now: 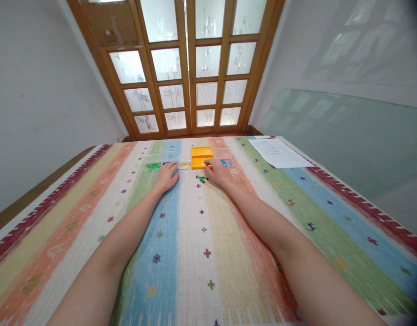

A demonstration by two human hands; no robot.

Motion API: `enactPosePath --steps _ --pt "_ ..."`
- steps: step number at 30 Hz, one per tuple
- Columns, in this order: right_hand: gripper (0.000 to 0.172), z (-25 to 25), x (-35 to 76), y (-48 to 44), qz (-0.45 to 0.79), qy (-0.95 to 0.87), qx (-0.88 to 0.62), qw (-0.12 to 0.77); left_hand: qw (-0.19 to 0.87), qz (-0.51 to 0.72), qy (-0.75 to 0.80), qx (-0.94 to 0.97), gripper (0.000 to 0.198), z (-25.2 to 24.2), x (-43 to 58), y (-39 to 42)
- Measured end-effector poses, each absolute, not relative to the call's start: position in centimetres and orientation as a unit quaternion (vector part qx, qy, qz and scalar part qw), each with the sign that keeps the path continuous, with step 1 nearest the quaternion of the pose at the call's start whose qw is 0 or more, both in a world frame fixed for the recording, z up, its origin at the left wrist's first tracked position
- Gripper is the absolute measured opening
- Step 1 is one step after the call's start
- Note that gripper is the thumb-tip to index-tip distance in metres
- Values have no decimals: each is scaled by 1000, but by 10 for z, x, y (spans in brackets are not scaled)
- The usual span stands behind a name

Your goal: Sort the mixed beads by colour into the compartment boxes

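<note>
My left hand point(168, 176) lies low at the front of a row of small clear boxes, fingers stretched forward and partly over one of them. Left of it, a clear box holds green pieces point(153, 166); just right of it, another has a few yellow pieces point(184, 165). My right hand point(218, 172) reaches over the front right of an open orange box point(201, 151), thumb and fingers drawn together at its inside. Whatever is between those fingertips is too small to make out. A loose pile of green and dark pieces point(202, 179) lies on the cloth between my hands.
Blue pieces point(225, 163) sit in a clear box right of the orange one. Printed white paper point(279, 153) lies at the far right of the table. A striped cloth point(191, 253) covers the table. Beyond stand wood-framed glass doors point(188, 90), with walls on both sides.
</note>
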State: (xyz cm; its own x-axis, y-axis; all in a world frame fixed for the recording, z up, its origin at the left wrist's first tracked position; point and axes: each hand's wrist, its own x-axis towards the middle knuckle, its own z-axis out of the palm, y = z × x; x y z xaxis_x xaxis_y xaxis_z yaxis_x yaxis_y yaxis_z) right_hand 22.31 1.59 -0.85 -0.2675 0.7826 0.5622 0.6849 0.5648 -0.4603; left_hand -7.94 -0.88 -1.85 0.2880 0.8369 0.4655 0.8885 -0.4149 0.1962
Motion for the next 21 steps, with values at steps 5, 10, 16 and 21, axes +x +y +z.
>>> enactPosePath --steps 5,10,16,21 --pt "24 -9 223 16 65 -795 -462 389 54 -233 -546 -803 51 -22 -79 -9" --pt "24 -10 224 17 69 -796 -464 383 60 -221 -548 -804 51 -23 -76 -10" --pt "23 -10 224 18 75 -794 -471 377 57 -221 -563 -794 53 -24 -71 -13" --pt "24 -7 223 13 87 -802 -478 346 59 -232 -522 -818 53 -19 -60 -20"
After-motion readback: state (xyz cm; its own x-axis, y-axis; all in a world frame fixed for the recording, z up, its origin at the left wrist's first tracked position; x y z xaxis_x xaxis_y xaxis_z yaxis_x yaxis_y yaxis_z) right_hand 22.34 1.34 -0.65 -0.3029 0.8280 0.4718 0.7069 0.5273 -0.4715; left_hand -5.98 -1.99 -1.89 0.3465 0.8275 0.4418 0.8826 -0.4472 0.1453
